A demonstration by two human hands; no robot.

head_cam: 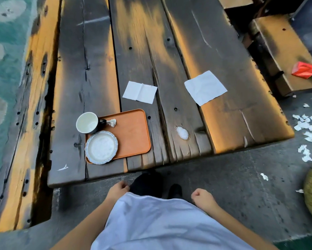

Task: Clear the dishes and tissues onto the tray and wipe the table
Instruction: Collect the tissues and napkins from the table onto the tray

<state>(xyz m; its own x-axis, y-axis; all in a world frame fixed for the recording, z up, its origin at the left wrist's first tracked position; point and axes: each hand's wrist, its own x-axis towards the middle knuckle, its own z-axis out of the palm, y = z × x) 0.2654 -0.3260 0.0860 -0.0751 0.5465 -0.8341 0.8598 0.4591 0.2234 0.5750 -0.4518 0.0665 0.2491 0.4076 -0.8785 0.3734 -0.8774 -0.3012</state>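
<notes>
Orange tray (131,130) already carries mug (87,123), plate (101,148) and crumpled tissue (112,122); two flat tissues (140,91) (205,87) lie farther on the tabletop (223,56). Both hands (118,188) (202,194) curl empty; collecting them seems next.

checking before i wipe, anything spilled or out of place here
Yes. A white spill sits on the table right of the tray. Two flat tissues lie off the tray. The cup overhangs the tray's far left corner. Torn paper scraps litter the floor at right.
</notes>
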